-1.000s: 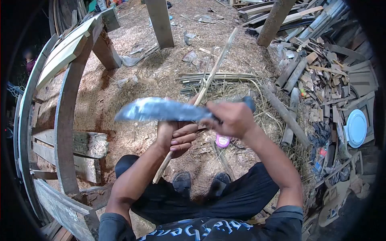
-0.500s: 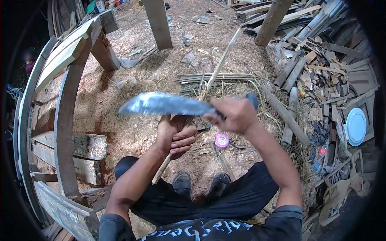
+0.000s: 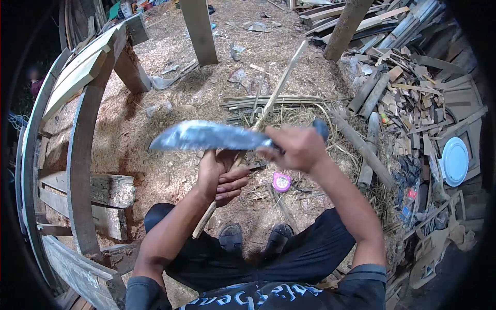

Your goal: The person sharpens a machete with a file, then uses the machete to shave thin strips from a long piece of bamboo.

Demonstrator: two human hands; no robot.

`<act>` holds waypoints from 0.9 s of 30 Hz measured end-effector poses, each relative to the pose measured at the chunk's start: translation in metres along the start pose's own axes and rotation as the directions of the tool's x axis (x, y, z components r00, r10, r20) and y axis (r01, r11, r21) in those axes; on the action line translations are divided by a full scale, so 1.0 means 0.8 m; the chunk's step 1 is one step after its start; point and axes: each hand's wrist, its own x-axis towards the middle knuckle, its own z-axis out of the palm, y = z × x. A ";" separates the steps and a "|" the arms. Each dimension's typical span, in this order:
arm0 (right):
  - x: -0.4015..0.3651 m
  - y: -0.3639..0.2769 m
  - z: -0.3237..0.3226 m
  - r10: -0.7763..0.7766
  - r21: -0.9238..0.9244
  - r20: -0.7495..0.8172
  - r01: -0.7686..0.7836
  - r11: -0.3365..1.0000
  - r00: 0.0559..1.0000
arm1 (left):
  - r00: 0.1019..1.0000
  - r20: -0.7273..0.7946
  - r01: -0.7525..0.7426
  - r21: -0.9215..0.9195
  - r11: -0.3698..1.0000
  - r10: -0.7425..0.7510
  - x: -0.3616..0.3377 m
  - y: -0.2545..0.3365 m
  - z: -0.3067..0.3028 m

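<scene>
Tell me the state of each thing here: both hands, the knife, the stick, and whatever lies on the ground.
left hand: shut around the bamboo stick.
right hand: shut on the knife handle.
knife: held level, blade crossing the stick.
bamboo stick: tilted, far end pointing away.
pink round case: lying on the ground, untouched.
split strips: bundled, lying on the ground.

from here i see the left hand closed around a long pale wooden stick that slants from near the knees up and away to the right. the right hand grips the handle of a broad grey metal knife, its blade crossing the stick just above the left fist. the blade is blurred, so i cannot tell if the edge touches wood. a small round pink object lies on the sawdust-strewn ground below the hands.
</scene>
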 end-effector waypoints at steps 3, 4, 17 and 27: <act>0.000 0.015 0.005 0.073 0.008 -0.043 -0.072 0.997 0.996 | 0.998 0.057 -0.032 -0.064 0.997 0.036 0.002 -0.004 -0.003; 0.000 0.014 0.003 0.118 0.006 -0.055 -0.118 0.993 0.991 | 0.997 0.060 -0.038 -0.070 0.997 0.043 0.002 -0.005 -0.005; 0.003 0.029 -0.013 0.179 0.010 0.022 -0.180 0.984 0.984 | 0.998 0.067 -0.002 -0.019 1.000 0.003 -0.003 0.001 0.000; -0.004 0.035 0.001 0.203 0.005 0.014 -0.203 0.979 0.979 | 0.995 0.090 -0.043 0.029 0.999 0.040 0.002 -0.006 -0.003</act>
